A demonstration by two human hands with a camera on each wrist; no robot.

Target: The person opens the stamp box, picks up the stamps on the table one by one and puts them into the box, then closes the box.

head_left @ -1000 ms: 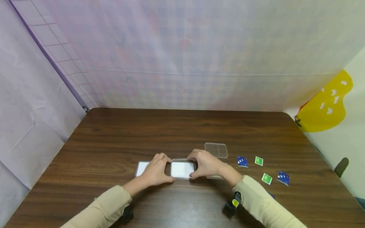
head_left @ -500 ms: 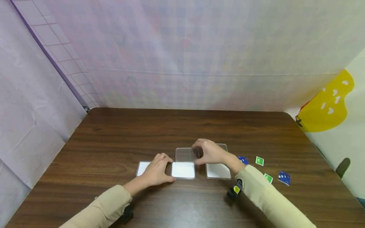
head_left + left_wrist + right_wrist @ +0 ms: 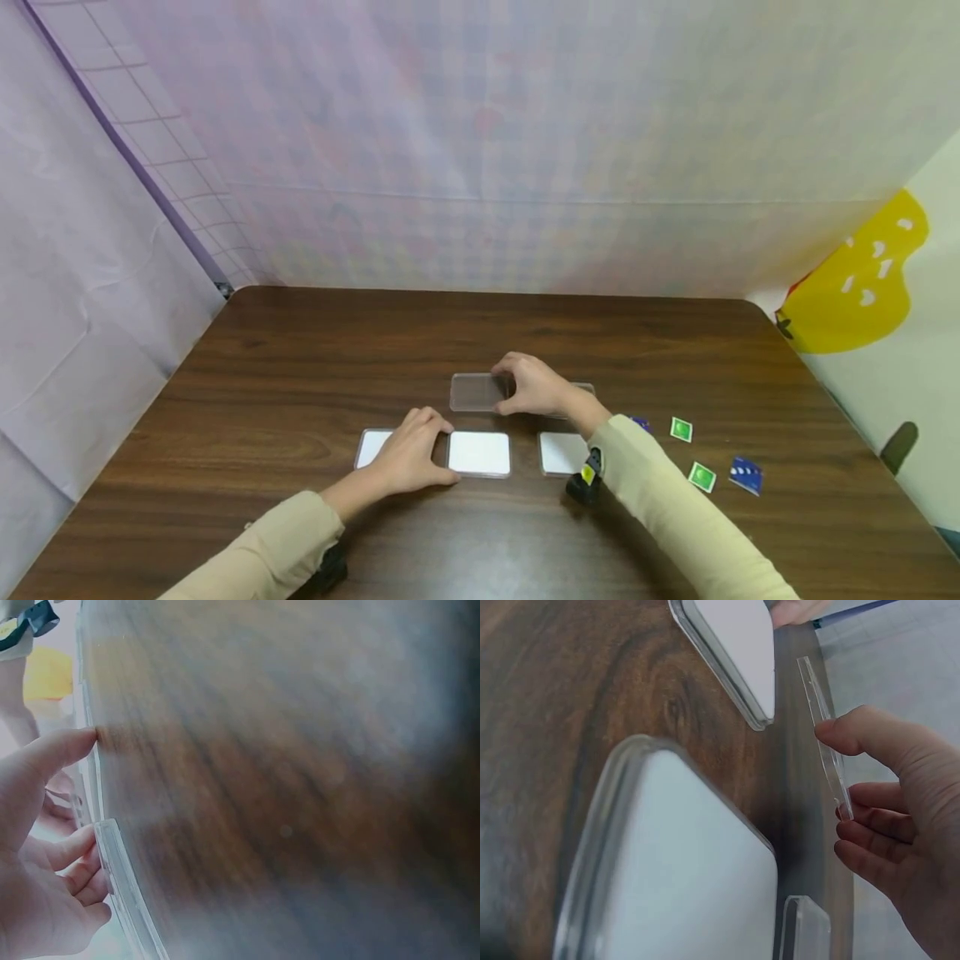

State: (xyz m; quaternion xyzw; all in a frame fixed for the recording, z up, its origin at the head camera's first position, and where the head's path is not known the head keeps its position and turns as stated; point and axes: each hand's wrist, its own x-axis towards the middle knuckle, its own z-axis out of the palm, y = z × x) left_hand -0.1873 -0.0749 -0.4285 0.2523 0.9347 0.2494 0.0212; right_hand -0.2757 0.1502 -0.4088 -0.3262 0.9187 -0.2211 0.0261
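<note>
While our right hand (image 3: 534, 387) pinches a clear lid (image 3: 478, 392) above the wood, our left hand (image 3: 411, 454) steadies the trays below.

We see broad bare table (image 3: 315, 350) beyond and to the left of the lid, while a second clear lid (image 3: 583, 388) sits just behind our right wrist and small green and blue packets (image 3: 701, 475) lie near the right edge. The lid lies nearly flat, its long axis running left to right, its free end pointing left; our thumb (image 3: 855, 735) and fingers grip its right end, seen edge-on from the right wrist. Our left hand, fingers curled, touches the middle white tray (image 3: 479, 453) and covers part of the left tray (image 3: 369, 447); a third tray (image 3: 561, 452) lies just right.
</note>
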